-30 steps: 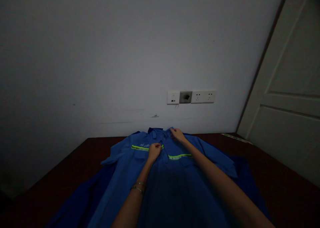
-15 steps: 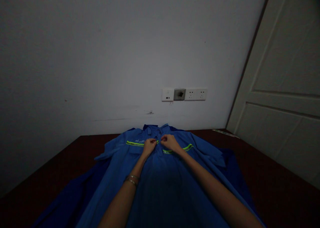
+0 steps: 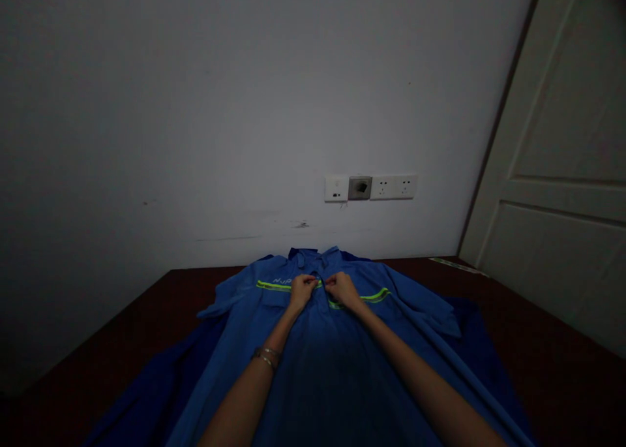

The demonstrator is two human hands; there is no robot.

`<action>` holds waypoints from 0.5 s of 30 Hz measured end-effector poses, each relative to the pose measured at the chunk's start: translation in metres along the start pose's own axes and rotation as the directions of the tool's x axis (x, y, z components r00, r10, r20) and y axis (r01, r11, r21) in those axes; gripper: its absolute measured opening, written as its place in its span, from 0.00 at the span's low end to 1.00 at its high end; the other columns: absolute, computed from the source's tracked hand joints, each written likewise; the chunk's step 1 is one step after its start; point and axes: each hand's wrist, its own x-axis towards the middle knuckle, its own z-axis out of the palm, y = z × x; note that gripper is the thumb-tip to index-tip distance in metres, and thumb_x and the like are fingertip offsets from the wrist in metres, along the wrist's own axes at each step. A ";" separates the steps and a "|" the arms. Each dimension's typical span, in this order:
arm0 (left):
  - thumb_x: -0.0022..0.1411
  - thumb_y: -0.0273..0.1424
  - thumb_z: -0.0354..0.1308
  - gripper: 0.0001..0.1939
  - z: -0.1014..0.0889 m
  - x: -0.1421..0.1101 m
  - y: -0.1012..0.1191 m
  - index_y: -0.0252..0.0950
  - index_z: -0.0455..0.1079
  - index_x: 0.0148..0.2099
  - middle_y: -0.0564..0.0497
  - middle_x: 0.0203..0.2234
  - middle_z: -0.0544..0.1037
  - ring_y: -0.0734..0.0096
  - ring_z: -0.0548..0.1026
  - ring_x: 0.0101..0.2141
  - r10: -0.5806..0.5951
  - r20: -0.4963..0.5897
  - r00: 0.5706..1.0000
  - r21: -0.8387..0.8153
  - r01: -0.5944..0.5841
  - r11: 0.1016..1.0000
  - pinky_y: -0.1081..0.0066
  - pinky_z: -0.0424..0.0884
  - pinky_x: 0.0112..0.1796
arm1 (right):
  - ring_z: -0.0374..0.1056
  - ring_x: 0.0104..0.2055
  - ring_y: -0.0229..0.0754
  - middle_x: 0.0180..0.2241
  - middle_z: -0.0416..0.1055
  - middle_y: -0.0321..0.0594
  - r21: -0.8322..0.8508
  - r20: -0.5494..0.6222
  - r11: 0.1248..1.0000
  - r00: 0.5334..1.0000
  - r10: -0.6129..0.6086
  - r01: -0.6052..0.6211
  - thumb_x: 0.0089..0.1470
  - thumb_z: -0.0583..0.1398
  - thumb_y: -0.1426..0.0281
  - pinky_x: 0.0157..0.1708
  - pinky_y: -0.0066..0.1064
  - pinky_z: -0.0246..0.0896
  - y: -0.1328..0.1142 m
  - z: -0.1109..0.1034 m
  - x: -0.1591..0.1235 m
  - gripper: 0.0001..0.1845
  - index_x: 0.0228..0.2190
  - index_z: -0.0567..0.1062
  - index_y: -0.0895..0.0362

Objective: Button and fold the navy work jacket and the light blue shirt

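A blue short-sleeved work shirt point(image 3: 274, 310) with yellow-green reflective strips lies spread on the dark red table, its collar toward the wall. My left hand point(image 3: 304, 290) pinches the front edge of the shirt near the chest strip, below some white lettering. Just to its right, my right hand point(image 3: 341, 288) pinches the opposite front edge, fingers pressed together. A small gap separates the two hands. Whether a button sits in the fingers is too small to tell. A darker blue garment point(image 3: 161, 382) shows beneath the shirt on both sides.
Behind the table point(image 3: 147, 310) rises a pale wall point(image 3: 220, 121) with a row of sockets and switches point(image 3: 370, 188). A panelled white door point(image 3: 562, 173) stands at the right. A thin printed strip point(image 3: 457, 265) lies near the table's back right edge.
The view has shifted slightly, so everything sits a little further right. My right hand has come down a bit onto the shirt's front edge, its fingers closer to the cloth.
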 end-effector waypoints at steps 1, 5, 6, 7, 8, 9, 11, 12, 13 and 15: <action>0.50 0.25 0.59 0.06 0.000 0.000 0.000 0.29 0.75 0.33 0.47 0.28 0.77 0.72 0.72 0.29 0.013 -0.010 1.000 0.009 -0.013 1.000 0.72 0.66 0.33 | 0.70 0.30 0.42 0.25 0.74 0.43 0.026 0.001 1.000 1.000 0.016 -0.016 0.37 0.57 0.77 0.31 0.26 0.61 0.001 0.000 -0.001 0.12 0.28 0.78 0.64; 0.53 0.25 0.58 0.05 -0.001 -0.003 0.001 0.31 0.74 0.33 0.49 0.27 0.74 0.73 0.70 0.29 0.139 -0.078 0.987 0.099 -0.131 0.986 0.71 0.66 0.34 | 0.68 0.23 0.38 0.21 0.72 0.39 0.155 0.019 0.982 0.995 0.103 -0.105 0.38 0.57 0.76 0.24 0.25 0.61 0.004 -0.005 0.000 0.11 0.27 0.77 0.63; 0.53 0.26 0.57 0.05 -0.003 -0.004 0.002 0.32 0.74 0.33 0.49 0.27 0.74 0.72 0.70 0.30 0.186 -0.108 0.977 0.134 -0.171 0.976 0.70 0.66 0.35 | 0.67 0.21 0.37 0.20 0.72 0.38 0.192 0.027 0.972 0.991 0.133 -0.136 0.38 0.57 0.76 0.22 0.24 0.61 0.005 -0.007 0.002 0.11 0.26 0.77 0.63; 0.54 0.26 0.57 0.05 -0.004 -0.006 0.003 0.32 0.74 0.34 0.49 0.28 0.73 0.71 0.70 0.32 0.235 -0.138 0.962 0.174 -0.210 0.962 0.69 0.66 0.37 | 0.66 0.20 0.37 0.20 0.71 0.37 0.230 0.037 0.959 0.986 0.163 -0.167 0.38 0.57 0.76 0.20 0.24 0.61 0.006 -0.010 0.004 0.10 0.25 0.77 0.63; 0.54 0.26 0.57 0.05 -0.006 -0.007 0.005 0.33 0.73 0.34 0.48 0.29 0.73 0.69 0.69 0.34 0.285 -0.165 0.944 0.214 -0.248 0.945 0.67 0.66 0.38 | 0.66 0.20 0.36 0.20 0.70 0.37 0.269 0.048 0.943 0.981 0.189 -0.195 0.38 0.57 0.75 0.19 0.24 0.61 0.007 -0.013 0.005 0.09 0.24 0.76 0.63; 0.55 0.27 0.56 0.06 -0.007 -0.008 0.007 0.33 0.73 0.35 0.48 0.31 0.72 0.68 0.69 0.36 0.331 -0.184 0.925 0.251 -0.282 0.926 0.66 0.65 0.40 | 0.66 0.20 0.36 0.20 0.70 0.36 0.307 0.060 0.926 0.976 0.210 -0.218 0.38 0.57 0.75 0.18 0.24 0.62 0.007 -0.017 0.007 0.08 0.23 0.75 0.62; 0.56 0.27 0.55 0.06 -0.010 -0.010 0.010 0.34 0.72 0.36 0.47 0.34 0.72 0.66 0.68 0.39 0.401 -0.193 0.895 0.307 -0.333 0.891 0.64 0.65 0.41 | 0.65 0.20 0.35 0.19 0.69 0.35 0.379 0.083 0.891 0.968 0.237 -0.251 0.39 0.57 0.75 0.18 0.24 0.63 0.008 -0.023 0.009 0.05 0.22 0.74 0.62; 0.56 0.26 0.55 0.06 -0.010 -0.010 0.012 0.34 0.72 0.37 0.47 0.36 0.72 0.65 0.67 0.40 0.426 -0.187 0.885 0.321 -0.355 0.878 0.63 0.65 0.42 | 0.65 0.20 0.35 0.19 0.68 0.35 0.412 0.095 0.873 0.965 0.244 -0.261 0.39 0.57 0.74 0.18 0.24 0.63 0.009 -0.026 0.010 0.04 0.21 0.73 0.61; 0.57 0.26 0.54 0.06 -0.011 -0.011 0.013 0.34 0.71 0.37 0.46 0.37 0.71 0.65 0.67 0.41 0.447 -0.176 0.877 0.327 -0.376 0.867 0.62 0.64 0.43 | 0.65 0.20 0.34 0.18 0.68 0.34 0.441 0.105 0.857 0.963 0.247 -0.268 0.40 0.57 0.74 0.19 0.23 0.63 0.009 -0.027 0.010 0.04 0.21 0.72 0.61; 0.57 0.25 0.53 0.06 -0.010 -0.010 0.014 0.34 0.70 0.37 0.46 0.40 0.71 0.64 0.67 0.44 0.482 -0.144 0.864 0.318 -0.421 0.849 0.62 0.64 0.45 | 0.64 0.20 0.33 0.17 0.66 0.33 0.490 0.120 0.827 0.961 0.248 -0.274 0.40 0.58 0.74 0.19 0.23 0.64 0.010 -0.029 0.011 0.03 0.20 0.72 0.61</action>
